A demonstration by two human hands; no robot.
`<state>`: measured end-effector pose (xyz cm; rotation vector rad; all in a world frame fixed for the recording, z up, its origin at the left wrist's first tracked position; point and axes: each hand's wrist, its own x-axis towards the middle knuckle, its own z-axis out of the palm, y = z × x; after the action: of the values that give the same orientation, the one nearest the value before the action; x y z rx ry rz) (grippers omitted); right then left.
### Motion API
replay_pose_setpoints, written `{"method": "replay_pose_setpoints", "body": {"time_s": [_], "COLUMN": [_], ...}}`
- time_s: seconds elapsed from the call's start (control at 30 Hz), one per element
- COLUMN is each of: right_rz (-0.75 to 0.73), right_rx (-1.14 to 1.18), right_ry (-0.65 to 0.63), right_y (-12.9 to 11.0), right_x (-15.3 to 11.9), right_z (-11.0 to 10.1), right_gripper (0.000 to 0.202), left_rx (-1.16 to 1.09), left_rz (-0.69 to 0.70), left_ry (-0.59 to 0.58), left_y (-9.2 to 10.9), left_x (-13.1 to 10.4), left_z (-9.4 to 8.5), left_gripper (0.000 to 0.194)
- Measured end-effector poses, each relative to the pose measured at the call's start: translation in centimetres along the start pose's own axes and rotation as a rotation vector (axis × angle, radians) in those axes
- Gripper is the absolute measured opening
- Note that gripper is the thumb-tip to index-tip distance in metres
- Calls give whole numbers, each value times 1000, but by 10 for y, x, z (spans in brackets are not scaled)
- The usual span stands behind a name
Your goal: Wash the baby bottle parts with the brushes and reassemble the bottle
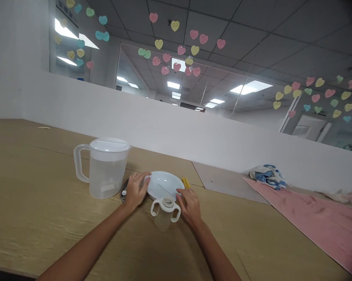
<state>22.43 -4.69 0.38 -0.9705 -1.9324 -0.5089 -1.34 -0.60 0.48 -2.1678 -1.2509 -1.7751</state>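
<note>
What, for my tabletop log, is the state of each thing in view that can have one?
Pitcher: upright, lid on, contents unclear
Two-handled bottle: upright, uncapped, contents unclear
White dish: face up
Dark round item: partly hidden, state unclear
Blue-and-white cloth: crumpled
Pink cloth: spread out
Ceiling light: lit

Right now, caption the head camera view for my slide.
Left hand and right hand at a white plate, two-handled bottle in front, lidded pitcher at left.

L hand (136,190) & R hand (191,206) bare; forearms (91,242) bare too, slim, tapering twd wrists (127,209).
</note>
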Motion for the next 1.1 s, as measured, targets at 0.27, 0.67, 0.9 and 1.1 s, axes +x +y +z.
{"method": "replay_pose_setpoints", "body": {"time_s": [0.27, 0.67, 0.9, 1.1], "right_rz": [-23, 94, 143, 184], "right_rx": [63, 113, 146, 93], "right_ry": [-93, -141, -71, 41], "right_y": [-2, -2, 3, 7], "right_x": [0, -3, -3, -3], "right_z": [8, 10, 8, 9], "right_gripper": [22, 26, 22, 17], "left_rx": [575, 628, 632, 674], "left_rz": [-292, -345, -283, -254], "left_ry": [-547, -699, -713, -644], "left_y": [-40, -41, -38, -31], "left_x": [10, 9, 9, 12], "left_z": [-2, -1, -1, -6], "left_gripper": [14, 29, 31, 26]}}
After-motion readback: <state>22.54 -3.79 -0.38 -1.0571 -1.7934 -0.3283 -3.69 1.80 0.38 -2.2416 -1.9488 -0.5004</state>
